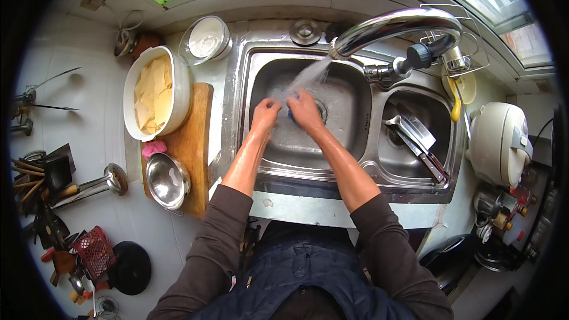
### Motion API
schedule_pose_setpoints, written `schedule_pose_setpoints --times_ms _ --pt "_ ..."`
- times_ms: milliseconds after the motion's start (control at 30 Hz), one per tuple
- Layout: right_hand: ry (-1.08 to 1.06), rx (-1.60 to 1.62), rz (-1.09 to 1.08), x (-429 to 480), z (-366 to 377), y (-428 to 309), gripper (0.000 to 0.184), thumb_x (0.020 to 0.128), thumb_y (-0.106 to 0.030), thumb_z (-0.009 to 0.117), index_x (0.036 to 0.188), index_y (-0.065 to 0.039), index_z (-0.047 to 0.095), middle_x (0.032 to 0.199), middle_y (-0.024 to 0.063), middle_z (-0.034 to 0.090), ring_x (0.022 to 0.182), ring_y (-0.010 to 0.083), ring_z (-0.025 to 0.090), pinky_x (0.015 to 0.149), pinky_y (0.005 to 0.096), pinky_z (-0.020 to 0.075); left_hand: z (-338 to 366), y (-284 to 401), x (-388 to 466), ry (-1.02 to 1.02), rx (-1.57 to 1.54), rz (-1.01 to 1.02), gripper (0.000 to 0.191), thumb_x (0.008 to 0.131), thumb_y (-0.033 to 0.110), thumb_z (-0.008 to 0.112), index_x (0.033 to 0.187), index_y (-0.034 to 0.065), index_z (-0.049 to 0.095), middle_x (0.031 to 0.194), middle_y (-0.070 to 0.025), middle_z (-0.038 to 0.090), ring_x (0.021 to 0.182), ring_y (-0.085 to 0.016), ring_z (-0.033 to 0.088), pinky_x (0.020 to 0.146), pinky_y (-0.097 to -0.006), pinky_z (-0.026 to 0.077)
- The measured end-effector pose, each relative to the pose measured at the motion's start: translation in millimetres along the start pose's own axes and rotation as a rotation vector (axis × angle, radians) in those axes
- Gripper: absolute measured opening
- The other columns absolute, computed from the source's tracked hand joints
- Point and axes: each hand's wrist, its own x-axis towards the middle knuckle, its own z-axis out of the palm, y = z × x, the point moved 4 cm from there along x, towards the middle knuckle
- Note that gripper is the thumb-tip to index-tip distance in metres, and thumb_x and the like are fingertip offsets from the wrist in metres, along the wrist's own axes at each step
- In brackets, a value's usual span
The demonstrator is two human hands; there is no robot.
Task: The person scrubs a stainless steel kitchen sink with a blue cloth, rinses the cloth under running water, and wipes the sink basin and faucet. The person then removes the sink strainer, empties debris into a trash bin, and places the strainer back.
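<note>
Water (310, 73) pours from the chrome faucet (400, 21) onto both my hands, held low over the large stainless steel sink basin (340, 142). My right hand (306, 111) is closed around a small blue thing, perhaps a cloth or sponge (291, 114), mostly covered by the fingers. Just to its left, my left hand (265, 114) has curled fingers in the splash. Whether it also grips the blue thing cannot be made out. Part of the drain shows behind my right hand.
A cleaver (415, 130) and a knife lie in the smaller right basin. Left stand a white tub (129, 98) of pale yellow sheets, a wooden cutting board (201, 142), a metal bowl (166, 181) and stacked bowls (208, 39). A rice cooker (495, 142) is at the right.
</note>
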Motion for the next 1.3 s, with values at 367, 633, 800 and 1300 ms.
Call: schedule_pose_setpoints --times_ms 367,633,800,1300 --pt "-0.153 -0.022 -0.064 -68 33 -42 0.023 0.089 -0.022 0.059 0.098 -0.001 0.061 0.085 0.0228 0.066 0.08 0.0366 0.065 0.073 0.0441 0.0483 27 -6 0 -0.456 -0.82 -0.335 0.05 0.097 0.048 0.053 0.12 0.0049 0.061 0.116 -0.0117 0.065 0.103 -0.029 0.061 0.097 -0.0405 0.047" --pt "0.32 -0.366 0.085 12 10 65 0.033 0.097 -0.029 0.046 0.097 0.001 0.06 0.104 0.0235 0.065 0.099 0.0437 0.058 0.087 0.0542 0.0423 59 -35 20 -0.201 -0.919 -0.341 0.03 0.104 0.014 0.04 0.127 -0.0037 0.05 0.126 -0.017 0.058 0.109 -0.029 0.059 0.099 -0.0445 0.048" --pt "0.345 0.116 0.155 21 -2 85 0.04 0.101 -0.033 0.041 0.099 0.002 0.061 0.098 0.0219 0.065 0.091 0.0367 0.06 0.086 0.0456 0.0448 56 -18 19 -0.109 -0.888 -0.329 0.035 0.107 0.02 0.032 0.124 -0.0064 0.048 0.12 -0.0182 0.059 0.107 -0.032 0.061 0.096 -0.0493 0.05" --pt "-0.042 0.105 -0.428 -88 12 -77 0.035 0.105 -0.025 0.038 0.121 -0.004 0.06 0.123 0.0115 0.063 0.121 0.0312 0.054 0.105 0.0411 0.0371 33 -68 102 -0.335 0.093 -0.15 0.043 0.099 0.037 0.041 0.131 0.0103 0.051 0.125 -0.0171 0.054 0.111 -0.036 0.053 0.096 -0.0512 0.044"
